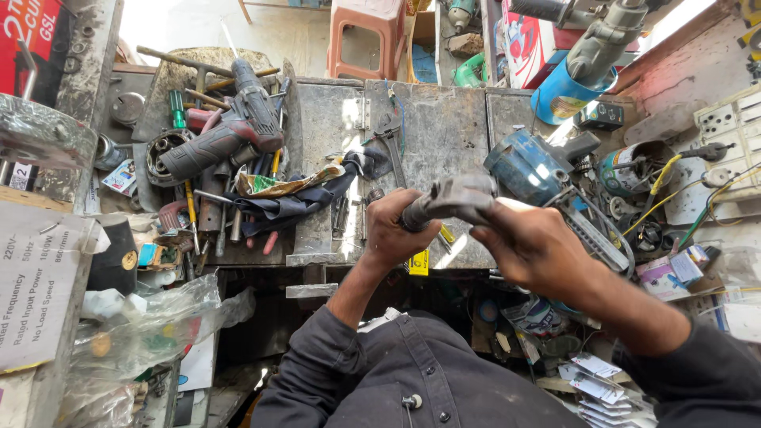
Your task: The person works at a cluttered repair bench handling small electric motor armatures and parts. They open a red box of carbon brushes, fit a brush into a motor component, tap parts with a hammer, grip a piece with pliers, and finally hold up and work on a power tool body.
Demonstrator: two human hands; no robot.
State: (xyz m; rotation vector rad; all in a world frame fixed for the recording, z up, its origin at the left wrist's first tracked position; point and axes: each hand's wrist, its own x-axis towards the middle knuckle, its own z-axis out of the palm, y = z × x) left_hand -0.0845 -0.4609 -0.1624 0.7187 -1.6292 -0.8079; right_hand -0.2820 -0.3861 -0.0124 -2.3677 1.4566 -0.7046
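Note:
My left hand (392,230) grips the dark round end of a grey power-tool handle (456,198), held above the metal workbench (428,127). My right hand (529,246) wraps the handle's other end from the right. Just beyond it lies a blue power-tool body (529,166), which the handle seems to join. Both arms wear dark sleeves pushed up.
A red and black cordless drill (226,131) lies on a heap of screwdrivers and tools at the left. A dark cloth (305,202) and a wrench (392,147) rest on the bench. A blue can (564,97), cables and sockets (725,119) crowd the right. Plastic bags (151,325) sit lower left.

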